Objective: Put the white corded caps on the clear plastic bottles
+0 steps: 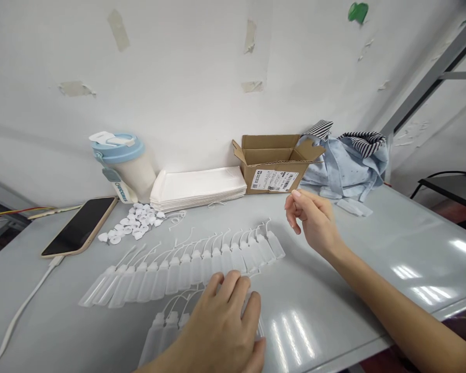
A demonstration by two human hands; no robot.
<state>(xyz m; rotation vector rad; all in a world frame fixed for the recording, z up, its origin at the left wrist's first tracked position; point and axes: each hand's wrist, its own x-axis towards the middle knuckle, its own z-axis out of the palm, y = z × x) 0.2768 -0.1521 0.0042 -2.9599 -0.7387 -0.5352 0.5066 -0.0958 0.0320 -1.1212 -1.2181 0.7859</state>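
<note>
My left hand (225, 321) is palm down over the near group of small translucent plastic tubes (166, 331), its fingers bent and apart. It hides part of that group, and I cannot see whether the fingertips touch the tubes. Beyond it, a long slanting row of similar tubes (184, 272), each with a thin pale tail at its top, lies on the grey table (334, 305). My right hand (314, 220) is raised in front of the cardboard box, right of the row's end. Its fingers are curled in towards the thumb, and nothing shows between them.
White small caps (135, 223) lie in a pile beside a phone (81, 228) on a charging cable (19, 316). Along the wall stand a blue-lidded cup (140, 168), stacked white envelopes (202, 184), an open cardboard box (275, 176) and a light blue cloth (341, 163).
</note>
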